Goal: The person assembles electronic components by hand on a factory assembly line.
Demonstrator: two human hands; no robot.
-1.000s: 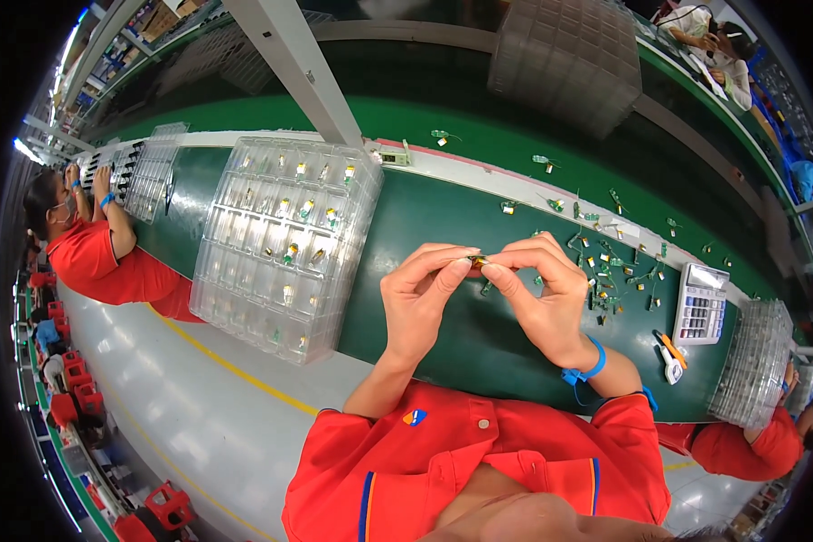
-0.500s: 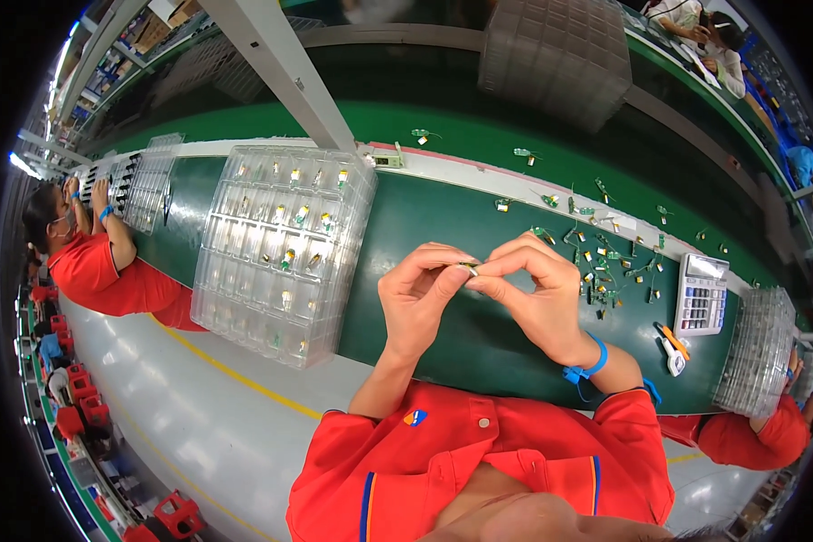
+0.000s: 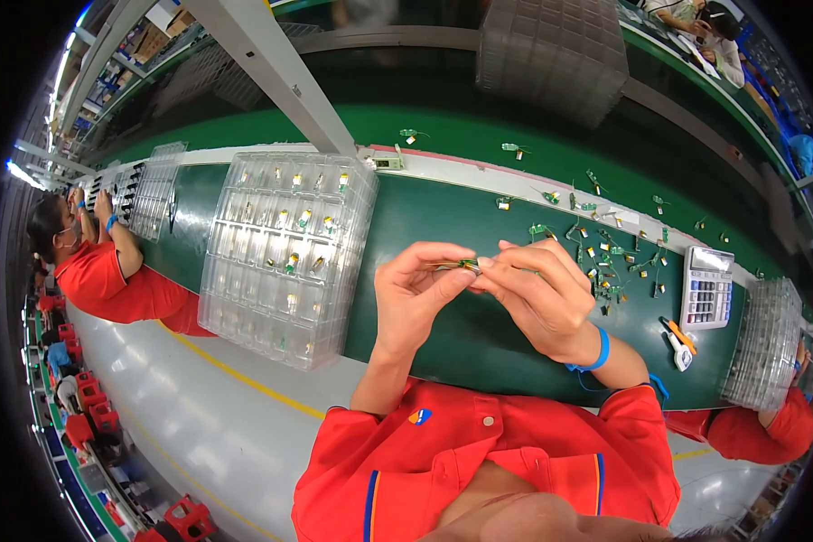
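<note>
Above the green bench top, my left hand (image 3: 414, 294) and my right hand (image 3: 548, 296) meet fingertip to fingertip. Between them is a small circuit board assembly (image 3: 468, 265), green with a shiny metallic part. My left thumb and forefinger pinch one end of it. The right fingers are closed at its other end and cover part of it. Right of my hands lie several similar small green boards (image 3: 607, 260) with thin wires and yellow-and-white parts. To the left stands a stack of clear plastic trays (image 3: 228, 312), with small parts in some pockets of the top one.
A calculator (image 3: 706, 287) and an orange-and-white hand tool (image 3: 680, 345) lie at the right. Beyond them is another clear tray stack (image 3: 763, 343). A metal post (image 3: 266, 77) rises behind the left trays. A co-worker in red (image 3: 108, 275) sits farther left.
My right fingers have shifted and folded in more closely around the assembly, and more of its green side shows. The whole view has moved slightly.
</note>
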